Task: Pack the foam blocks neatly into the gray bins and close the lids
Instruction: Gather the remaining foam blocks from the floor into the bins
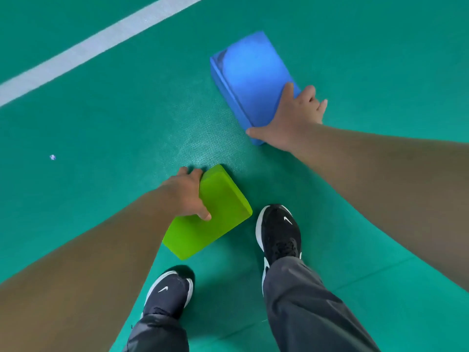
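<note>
While the left grip [185,196] clamps the green foam block [218,212], the right grip [294,120] clasps the blue foam block [251,74].

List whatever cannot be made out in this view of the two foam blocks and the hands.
Gray bins and lids: none in the head view, outside the frame.
Blue foam block: near right corner covered by the right hand gripping it; dark mark at its far corner blurred.
Green foam block: left side hidden under the left hand gripping it.
Pale speck on the green floor: too small to identify.
</note>
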`<state>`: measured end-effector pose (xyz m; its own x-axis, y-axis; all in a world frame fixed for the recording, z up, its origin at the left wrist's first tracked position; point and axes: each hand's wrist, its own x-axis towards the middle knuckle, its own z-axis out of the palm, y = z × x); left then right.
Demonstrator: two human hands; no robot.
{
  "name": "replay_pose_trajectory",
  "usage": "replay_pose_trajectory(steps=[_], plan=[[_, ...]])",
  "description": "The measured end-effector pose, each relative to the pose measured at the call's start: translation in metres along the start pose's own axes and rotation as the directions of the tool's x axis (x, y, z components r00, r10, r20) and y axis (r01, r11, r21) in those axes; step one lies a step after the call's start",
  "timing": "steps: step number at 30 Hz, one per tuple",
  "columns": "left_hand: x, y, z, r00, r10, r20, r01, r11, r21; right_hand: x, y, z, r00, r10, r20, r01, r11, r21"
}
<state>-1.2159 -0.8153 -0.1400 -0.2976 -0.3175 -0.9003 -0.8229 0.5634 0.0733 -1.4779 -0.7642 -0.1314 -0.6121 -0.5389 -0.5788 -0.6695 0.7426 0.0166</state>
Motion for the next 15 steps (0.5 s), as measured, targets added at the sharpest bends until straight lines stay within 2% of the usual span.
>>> replay_pose_trajectory(steps=[2,5,9,13,15], plan=[[-0.011,-0.004,0.003,1.0,0.012,0.024,-0.013,1.0,0.021,-0.031,0.017,0.006,0.999,-0.041,0.006,0.041,0.999,0.001],[-0.031,-0.004,0.004,0.999,0.01,0.038,-0.009,1.0,-0.009,-0.076,0.047,0.004,0.999,0.01,0.033,-0.011,1.0,0.009],[-0.06,-0.003,-0.012,1.0,0.013,-0.021,-0.013,1.0,-0.013,-0.132,0.084,-0.006,0.975,0.19,0.117,-0.198,0.978,0.063],[-0.101,0.012,-0.042,0.995,0.057,-0.086,-0.052,0.997,0.059,-0.194,0.109,-0.022,0.896,0.358,0.261,-0.378,0.925,0.03],[-0.13,0.028,-0.056,0.989,0.095,-0.117,-0.081,0.989,0.122,-0.235,0.114,-0.03,0.852,0.412,0.322,-0.457,0.886,0.076]])
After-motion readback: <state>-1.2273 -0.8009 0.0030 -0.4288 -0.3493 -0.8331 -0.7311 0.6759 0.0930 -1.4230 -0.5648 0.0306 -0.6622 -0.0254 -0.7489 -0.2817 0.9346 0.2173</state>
